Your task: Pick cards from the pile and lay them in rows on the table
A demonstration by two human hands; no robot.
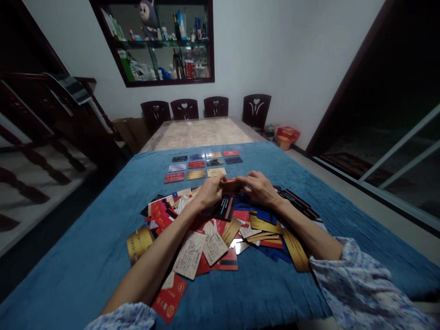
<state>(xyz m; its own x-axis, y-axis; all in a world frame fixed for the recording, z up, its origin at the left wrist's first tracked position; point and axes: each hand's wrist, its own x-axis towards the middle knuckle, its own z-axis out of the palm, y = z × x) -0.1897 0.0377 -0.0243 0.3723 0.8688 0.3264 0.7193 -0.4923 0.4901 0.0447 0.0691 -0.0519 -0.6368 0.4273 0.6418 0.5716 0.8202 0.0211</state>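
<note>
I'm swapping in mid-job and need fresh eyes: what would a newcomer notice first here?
First, the jumbled heap of cards on the blue cloth, spread beneath and between the forearms. Just above it, the left hand and right hand hold what looks like a brownish card, with neat rows of cards beyond. Farther off, a purple plush toy sits upper left in the wall cabinet.

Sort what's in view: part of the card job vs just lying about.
Job: left hand; right hand; card or cards held between them; loose card pile; card rows beyond; blue cloth underneath.

Lying about: chairs; plush toy; cardboard box.
</note>
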